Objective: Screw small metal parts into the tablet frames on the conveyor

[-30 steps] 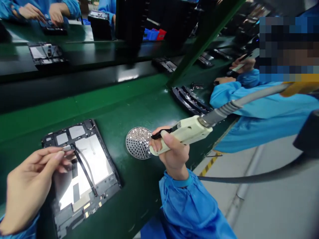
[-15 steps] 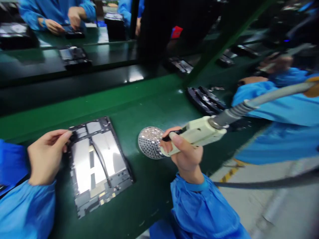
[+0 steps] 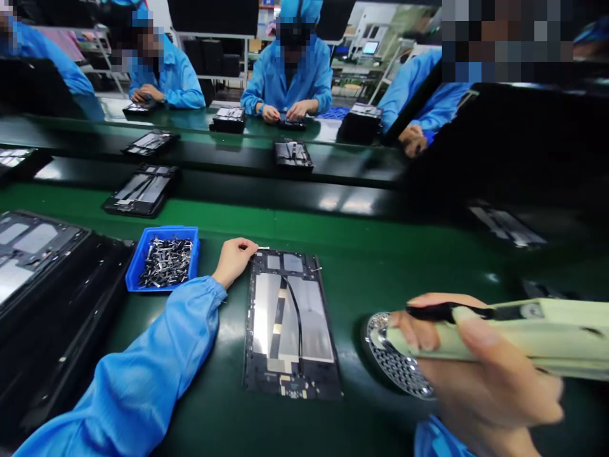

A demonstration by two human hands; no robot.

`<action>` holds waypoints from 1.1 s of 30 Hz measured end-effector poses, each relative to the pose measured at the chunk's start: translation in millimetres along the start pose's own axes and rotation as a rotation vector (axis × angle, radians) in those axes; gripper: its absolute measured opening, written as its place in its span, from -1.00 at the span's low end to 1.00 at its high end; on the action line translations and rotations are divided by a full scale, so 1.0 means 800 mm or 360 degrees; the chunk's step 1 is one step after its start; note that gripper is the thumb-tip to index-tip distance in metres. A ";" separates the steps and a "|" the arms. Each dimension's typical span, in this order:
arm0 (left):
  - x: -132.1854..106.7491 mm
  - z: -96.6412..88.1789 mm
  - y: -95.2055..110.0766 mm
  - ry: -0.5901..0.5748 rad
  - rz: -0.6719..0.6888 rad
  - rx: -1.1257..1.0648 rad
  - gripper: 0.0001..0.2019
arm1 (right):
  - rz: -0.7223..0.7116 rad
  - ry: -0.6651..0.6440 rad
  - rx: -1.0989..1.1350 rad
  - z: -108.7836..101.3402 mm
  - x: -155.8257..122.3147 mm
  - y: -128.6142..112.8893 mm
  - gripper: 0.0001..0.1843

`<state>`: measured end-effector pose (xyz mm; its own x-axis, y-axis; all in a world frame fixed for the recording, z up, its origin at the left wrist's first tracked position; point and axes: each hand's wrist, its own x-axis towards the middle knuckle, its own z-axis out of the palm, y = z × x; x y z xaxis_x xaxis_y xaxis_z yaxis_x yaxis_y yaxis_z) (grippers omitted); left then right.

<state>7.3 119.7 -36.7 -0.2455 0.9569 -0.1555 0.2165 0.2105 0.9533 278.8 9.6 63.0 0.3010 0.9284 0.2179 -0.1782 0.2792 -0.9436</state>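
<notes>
An open tablet chassis [image 3: 290,324] lies flat on the green bench in front of me, silver plates and a black ribbon cable showing. My left hand [image 3: 233,257] rests at its top left corner, fingers curled in a pinch on something I cannot make out. My right hand [image 3: 480,374] is wrapped round a cream electric screwdriver [image 3: 523,333], close to the camera and a little blurred. The screwdriver's front end sits over a round perforated metal dish [image 3: 394,365] holding small screws, right of the chassis.
A blue tray [image 3: 164,260] of small metal parts stands left of my left hand. A black stack of chassis trays [image 3: 42,298] fills the far left. More chassis [image 3: 143,190] ride the dark belts behind. Several people in blue coats work across the line.
The view swung left and up, bringing the blue tray and the workers opposite into sight. My left hand stays at the chassis' top left corner. The screwdriver hand came closer to the camera.
</notes>
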 end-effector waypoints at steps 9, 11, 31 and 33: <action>0.008 -0.005 -0.002 -0.0137 0.0000 0.0002 -0.94 | -0.0069 -0.0257 0.0162 0.098 0.037 0.036 -0.68; 0.009 -0.005 -0.001 -0.0174 -0.0028 -0.0010 -0.92 | -0.0079 -0.0219 0.0229 0.132 0.052 0.053 -0.67; 0.013 0.003 -0.008 -0.0218 -0.0167 -0.0124 -0.89 | 0.0063 -0.0242 0.0251 0.239 0.091 0.143 -0.67; 0.013 0.003 -0.009 -0.0225 -0.0162 -0.0119 -0.88 | 0.0052 -0.0256 0.0225 0.240 0.089 0.143 -0.67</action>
<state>5.2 128.5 -45.8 -0.1263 0.9511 -0.2820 0.1253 0.2973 0.9465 100.3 155.0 18.3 0.1417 0.9615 0.2354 -0.3181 0.2694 -0.9090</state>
